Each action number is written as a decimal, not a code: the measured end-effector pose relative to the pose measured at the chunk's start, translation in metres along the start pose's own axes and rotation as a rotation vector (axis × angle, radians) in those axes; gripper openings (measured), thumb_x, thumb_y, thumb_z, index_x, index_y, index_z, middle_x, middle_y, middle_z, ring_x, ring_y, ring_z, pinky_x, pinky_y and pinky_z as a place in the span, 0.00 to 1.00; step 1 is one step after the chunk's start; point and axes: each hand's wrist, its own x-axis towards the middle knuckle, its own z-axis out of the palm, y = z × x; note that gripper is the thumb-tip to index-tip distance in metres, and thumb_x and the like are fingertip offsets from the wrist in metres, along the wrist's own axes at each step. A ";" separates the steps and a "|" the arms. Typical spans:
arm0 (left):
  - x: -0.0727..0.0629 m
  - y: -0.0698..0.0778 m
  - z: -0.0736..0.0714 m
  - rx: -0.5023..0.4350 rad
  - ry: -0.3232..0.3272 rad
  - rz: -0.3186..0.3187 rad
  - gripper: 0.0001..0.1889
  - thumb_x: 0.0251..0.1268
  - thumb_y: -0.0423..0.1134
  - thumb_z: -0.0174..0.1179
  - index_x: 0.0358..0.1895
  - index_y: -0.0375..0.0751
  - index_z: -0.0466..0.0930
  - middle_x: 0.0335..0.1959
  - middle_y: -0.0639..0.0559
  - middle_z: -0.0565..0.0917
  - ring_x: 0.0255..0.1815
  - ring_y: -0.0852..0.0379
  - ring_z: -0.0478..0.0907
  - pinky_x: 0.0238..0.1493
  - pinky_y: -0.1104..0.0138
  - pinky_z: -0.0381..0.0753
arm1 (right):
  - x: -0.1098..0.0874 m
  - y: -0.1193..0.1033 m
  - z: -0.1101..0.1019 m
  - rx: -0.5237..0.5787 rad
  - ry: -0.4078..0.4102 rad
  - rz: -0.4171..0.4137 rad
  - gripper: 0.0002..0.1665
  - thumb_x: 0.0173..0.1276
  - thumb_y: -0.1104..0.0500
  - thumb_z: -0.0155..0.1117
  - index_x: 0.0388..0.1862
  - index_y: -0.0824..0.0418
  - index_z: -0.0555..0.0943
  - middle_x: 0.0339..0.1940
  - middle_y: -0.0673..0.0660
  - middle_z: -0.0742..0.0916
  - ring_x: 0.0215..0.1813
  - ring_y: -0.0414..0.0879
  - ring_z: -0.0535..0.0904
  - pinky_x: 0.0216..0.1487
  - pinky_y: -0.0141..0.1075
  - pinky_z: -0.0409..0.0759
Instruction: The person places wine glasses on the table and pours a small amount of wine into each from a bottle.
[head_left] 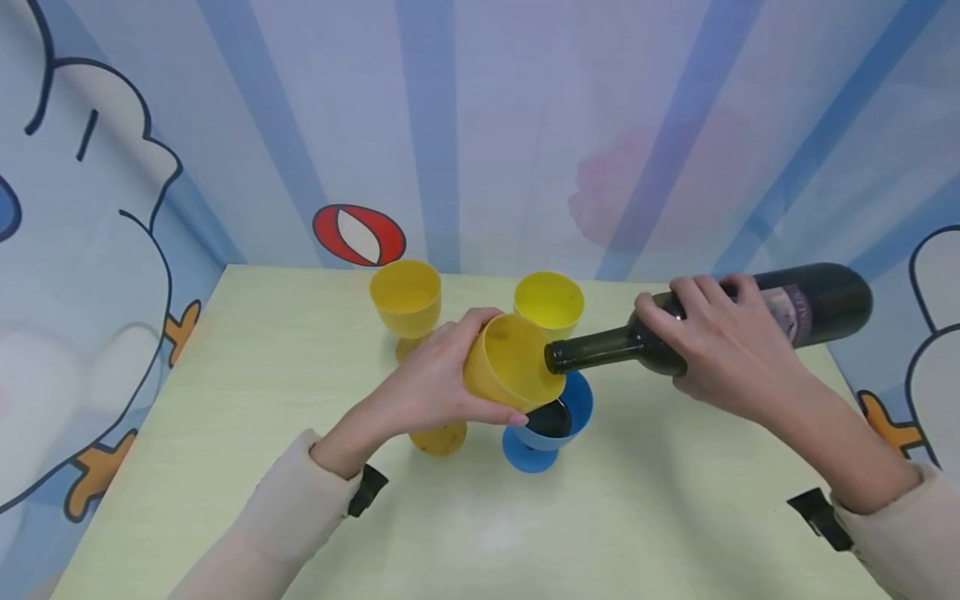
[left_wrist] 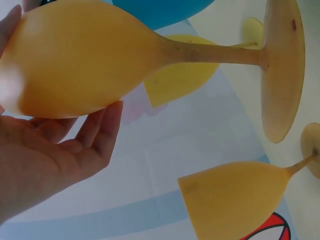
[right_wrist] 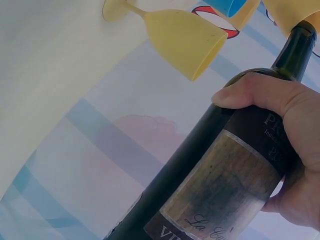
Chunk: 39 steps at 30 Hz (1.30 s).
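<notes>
My left hand (head_left: 435,379) grips the bowl of an orange-yellow goblet (head_left: 513,362), which leans right; its stem and round foot (left_wrist: 282,70) show in the left wrist view. In my right hand (head_left: 727,350) is a dark green wine bottle (head_left: 832,304), held round its shoulder and upper body. The bottle lies nearly level, and its mouth (head_left: 553,357) is at the goblet's rim. No liquid can be made out inside that goblet. Partly hidden below it stands a blue goblet (head_left: 581,408) with dark liquid in its bowl.
Behind my left hand stands another orange-yellow goblet (head_left: 405,296). A brighter yellow goblet (head_left: 549,300) is at the back, just beyond the held one. All stand on a pale wooden table (head_left: 285,367), backed by a blue striped cartoon curtain (head_left: 510,125).
</notes>
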 end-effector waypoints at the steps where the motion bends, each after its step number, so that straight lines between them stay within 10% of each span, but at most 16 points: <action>1: 0.000 0.000 0.000 0.001 -0.001 0.000 0.46 0.38 0.54 0.73 0.63 0.45 0.58 0.49 0.55 0.73 0.46 0.57 0.67 0.41 0.63 0.72 | 0.000 0.000 0.000 -0.002 -0.001 0.000 0.47 0.26 0.60 0.78 0.49 0.58 0.65 0.36 0.68 0.75 0.37 0.63 0.73 0.38 0.60 0.70; 39: 0.000 0.001 -0.001 0.029 0.021 0.009 0.46 0.37 0.55 0.73 0.62 0.45 0.60 0.47 0.54 0.73 0.44 0.56 0.67 0.39 0.64 0.72 | 0.004 0.000 -0.007 -0.068 0.004 -0.026 0.46 0.28 0.60 0.77 0.50 0.58 0.64 0.37 0.68 0.75 0.38 0.63 0.72 0.40 0.60 0.69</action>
